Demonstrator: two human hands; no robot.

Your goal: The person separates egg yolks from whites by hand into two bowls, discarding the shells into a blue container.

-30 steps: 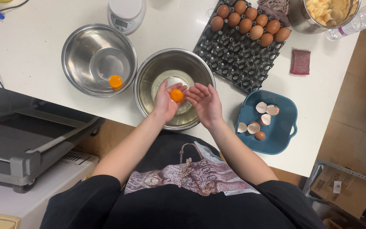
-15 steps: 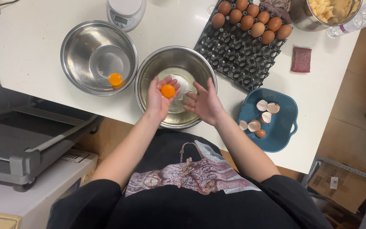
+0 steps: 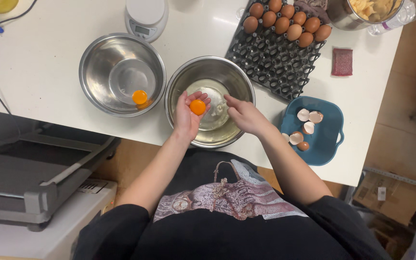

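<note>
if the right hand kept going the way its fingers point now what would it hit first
The right hand points left across the middle steel bowl. Going straight on, it would probably meet the left hand first, about where that palm cups the egg yolk. Relative height is hard to judge from above.

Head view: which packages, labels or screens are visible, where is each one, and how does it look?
Kitchen scale: table's far edge, white, rounded, small grey screen.
Egg tray: right of the middle bowl, dark, brown eggs in far rows.
Cardboard box: floor at right, brown, small white label.
Plastic bottle: far right, clear.
</note>
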